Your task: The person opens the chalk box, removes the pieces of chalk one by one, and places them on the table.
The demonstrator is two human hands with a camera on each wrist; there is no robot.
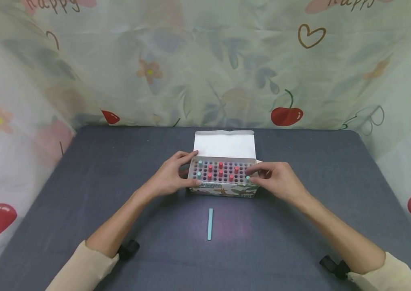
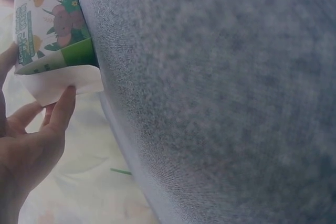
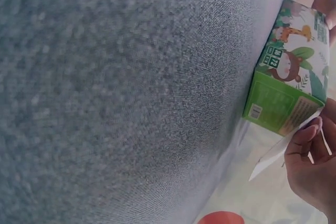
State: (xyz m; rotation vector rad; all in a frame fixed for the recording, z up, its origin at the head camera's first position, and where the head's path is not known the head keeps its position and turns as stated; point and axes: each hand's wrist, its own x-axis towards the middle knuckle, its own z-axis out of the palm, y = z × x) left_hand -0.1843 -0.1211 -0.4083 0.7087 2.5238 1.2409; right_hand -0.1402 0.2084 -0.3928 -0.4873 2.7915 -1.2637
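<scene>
1. The right grip [image 1: 278, 178] is narrow: its thumb and finger seem to pinch the upper end of one teal stick [image 1: 248, 178], at the front right corner of the box [image 1: 227, 190]. It is better to move this stick straight along its hole, without bending.
2. The left grip [image 1: 169, 176] holds the left end of the box, thumb at the front corner. A light, steady pressure should be enough.
3. Nearby red sticks [image 1: 210, 167] stand in their holes; the knuckles should not brush them.
4. The loose stick [image 1: 210, 224] lies on the bench [image 1: 162, 250], before the box; the forearms should pass clear.
</scene>
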